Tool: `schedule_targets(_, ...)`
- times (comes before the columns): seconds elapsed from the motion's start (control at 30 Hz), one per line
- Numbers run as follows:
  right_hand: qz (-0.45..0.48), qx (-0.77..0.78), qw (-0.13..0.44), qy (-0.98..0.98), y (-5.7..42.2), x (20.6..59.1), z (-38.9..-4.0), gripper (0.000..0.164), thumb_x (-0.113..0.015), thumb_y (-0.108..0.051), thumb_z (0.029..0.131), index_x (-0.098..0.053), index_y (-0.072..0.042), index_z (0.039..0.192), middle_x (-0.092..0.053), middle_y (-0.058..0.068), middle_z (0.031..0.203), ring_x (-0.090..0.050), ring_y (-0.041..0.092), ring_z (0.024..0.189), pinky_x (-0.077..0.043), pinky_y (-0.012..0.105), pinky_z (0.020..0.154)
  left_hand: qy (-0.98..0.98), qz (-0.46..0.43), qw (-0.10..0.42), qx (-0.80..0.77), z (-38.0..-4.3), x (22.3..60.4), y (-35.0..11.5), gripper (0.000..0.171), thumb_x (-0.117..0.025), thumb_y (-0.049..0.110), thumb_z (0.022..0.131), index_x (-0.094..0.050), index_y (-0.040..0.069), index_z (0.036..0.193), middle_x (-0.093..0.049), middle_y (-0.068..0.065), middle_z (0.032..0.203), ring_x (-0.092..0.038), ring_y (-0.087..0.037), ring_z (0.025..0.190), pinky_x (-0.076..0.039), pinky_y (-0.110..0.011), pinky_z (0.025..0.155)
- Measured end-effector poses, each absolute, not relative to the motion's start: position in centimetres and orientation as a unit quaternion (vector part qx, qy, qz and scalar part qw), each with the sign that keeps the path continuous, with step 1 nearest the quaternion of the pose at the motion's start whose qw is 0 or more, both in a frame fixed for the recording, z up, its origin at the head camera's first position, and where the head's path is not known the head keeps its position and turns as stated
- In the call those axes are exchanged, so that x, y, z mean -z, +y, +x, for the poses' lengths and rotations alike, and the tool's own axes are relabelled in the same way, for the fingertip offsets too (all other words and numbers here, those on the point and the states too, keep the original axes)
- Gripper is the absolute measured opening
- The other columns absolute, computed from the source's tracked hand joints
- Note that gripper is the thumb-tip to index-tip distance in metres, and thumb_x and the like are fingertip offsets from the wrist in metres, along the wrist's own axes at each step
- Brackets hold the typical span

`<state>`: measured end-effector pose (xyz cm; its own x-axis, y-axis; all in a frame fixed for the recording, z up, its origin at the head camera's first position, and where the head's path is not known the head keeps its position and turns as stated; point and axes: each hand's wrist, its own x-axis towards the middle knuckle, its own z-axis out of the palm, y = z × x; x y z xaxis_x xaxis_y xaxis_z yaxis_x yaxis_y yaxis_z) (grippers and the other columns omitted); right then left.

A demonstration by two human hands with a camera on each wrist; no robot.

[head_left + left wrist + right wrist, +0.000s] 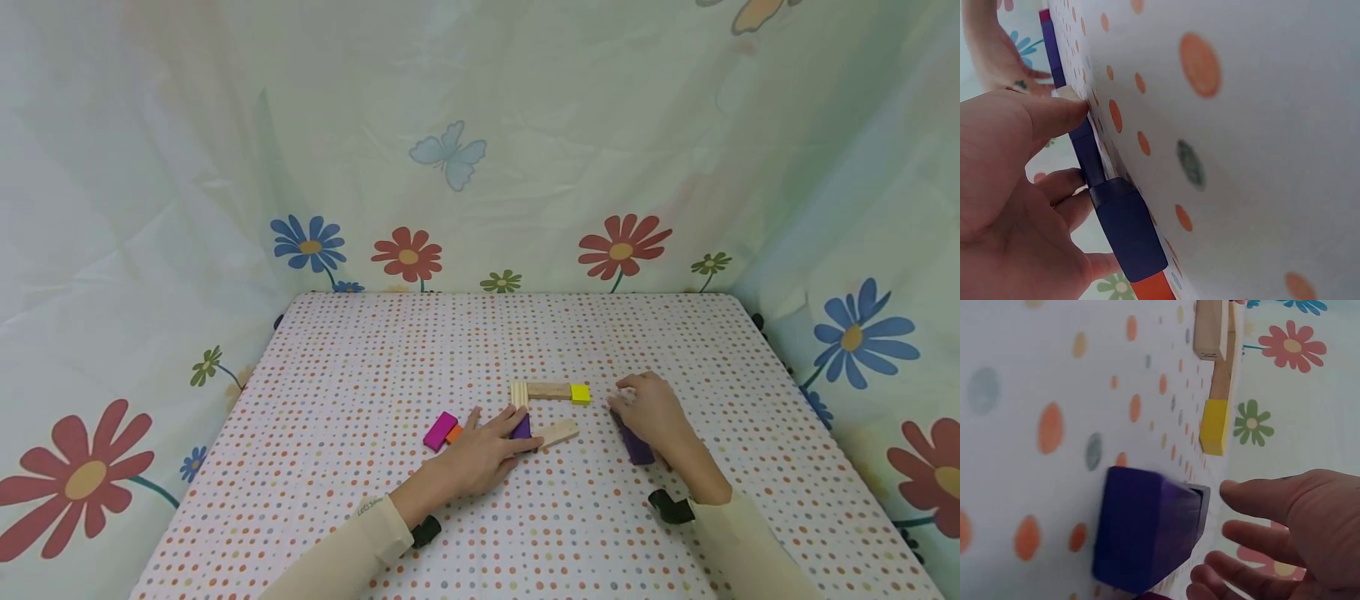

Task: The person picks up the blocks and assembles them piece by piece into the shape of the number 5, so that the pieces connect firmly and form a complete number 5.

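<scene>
Head view: I observe the left hand (482, 455) over the centre purple block (522, 427), thumb and fingers spread; I cannot tell whether they clamp it. A magenta block (440, 432) and an orange block (454, 434) lie to its left. Farther back, a wooden block (549, 391) adjoins the yellow block (581, 394). The right hand (656, 417) is at the right purple block (640, 451).

Left wrist view: I read separated fingers beside a dark foreground block (1130, 232).

Right wrist view: I read thumb and fingers apart, with a gap to the right purple block.
</scene>
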<state>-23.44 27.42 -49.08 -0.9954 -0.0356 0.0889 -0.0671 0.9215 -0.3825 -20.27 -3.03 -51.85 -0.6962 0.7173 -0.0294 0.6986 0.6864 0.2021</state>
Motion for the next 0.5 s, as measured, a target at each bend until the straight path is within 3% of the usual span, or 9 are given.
schedule_targets(0.27,0.010,-0.217,-0.003,-0.976,28.02,49.73,-22.90,0.040,-0.072,-0.019,0.100,-0.069,0.013,0.124,-0.070,0.032,0.116,-0.072,0.041,0.098,-0.061,0.053,0.083,0.919,0.382,0.058,-0.081,-20.32,51.86,-3.00,0.049,-0.053,0.032,0.112,-0.046,0.044,0.159,-0.026,-0.004,0.177,-0.025,-0.024,0.166,-0.030,-0.071,0.124)
schedule_targets(0.5,0.033,-0.212,0.009,-0.977,27.93,49.70,-23.04,0.028,-0.074,-0.016,0.099,-0.075,0.010,0.109,-0.075,0.027,0.103,-0.073,0.038,0.091,-0.061,0.052,0.081,0.918,0.385,0.059,-0.080,-20.28,51.68,-2.98,0.050,-0.053,0.032,0.112,-0.044,0.045,0.160,-0.025,-0.004,0.178,-0.023,-0.024,0.166,-0.030,-0.071,0.124)
